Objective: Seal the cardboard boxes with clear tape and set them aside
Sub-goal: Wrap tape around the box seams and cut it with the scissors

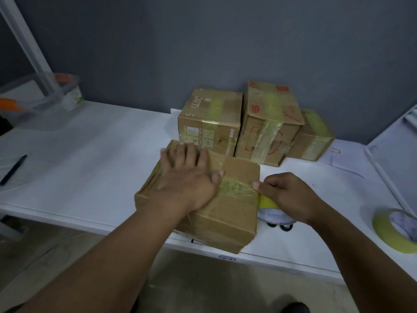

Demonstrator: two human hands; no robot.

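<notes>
**Cardboard under my palm, tape stretched across the top**

Brown cardboard box sits at the near edge of the white table, one corner hanging past the rim. My left hand lies flat on its top, fingers spread and straight, pressing down, the thumb touching a strip of yellowish clear tape that runs across the lid. My right hand is at the box's right edge with fingers curled round the tape roll, which sits just beside the box wall, the thumb pinching where the strip leaves the lid.

Farther back, against the grey wall, three taped boxes stand touching one another. A second tape roll lies on the table at the near right. At the far left, a clear plastic container and a dark pen rest well apart from the boxes.
</notes>
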